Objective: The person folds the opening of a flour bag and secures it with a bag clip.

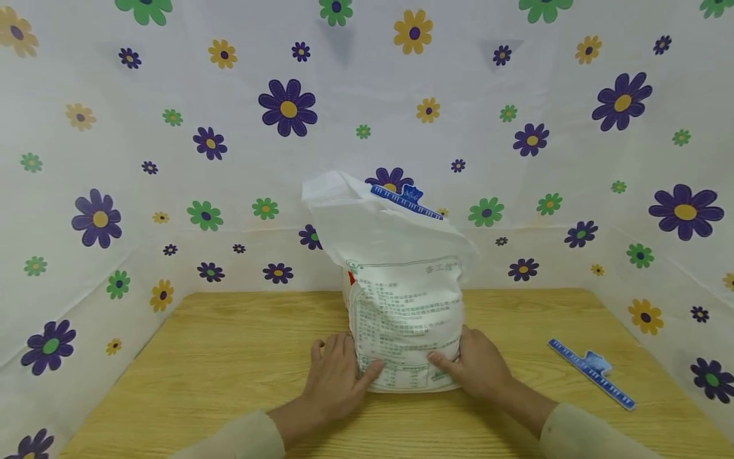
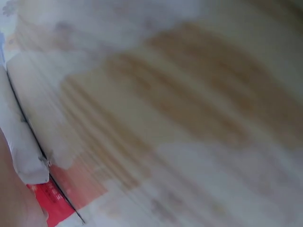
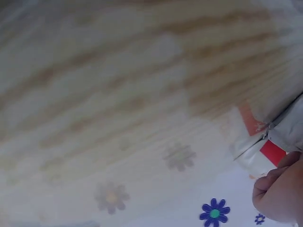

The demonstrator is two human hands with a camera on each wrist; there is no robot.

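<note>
A white bag (image 1: 407, 299) with rows of green print stands on the table, its upper part folded over and slanting. Along that top edge sits a blue ruler-like clip (image 1: 406, 201). My left hand (image 1: 338, 379) holds the bag's lower left side, thumb on the printed front. On the lower right side my right hand (image 1: 482, 363) holds it the same way, fingers hidden behind. Both wrist views show the bag only at the frame edge, with a red patch (image 2: 51, 202) low on it.
A second blue clip (image 1: 593, 373) lies on the wood-grain table (image 1: 241, 344) to the right of the bag. White cloth with flower prints (image 1: 367, 83) hangs behind the table and along both sides.
</note>
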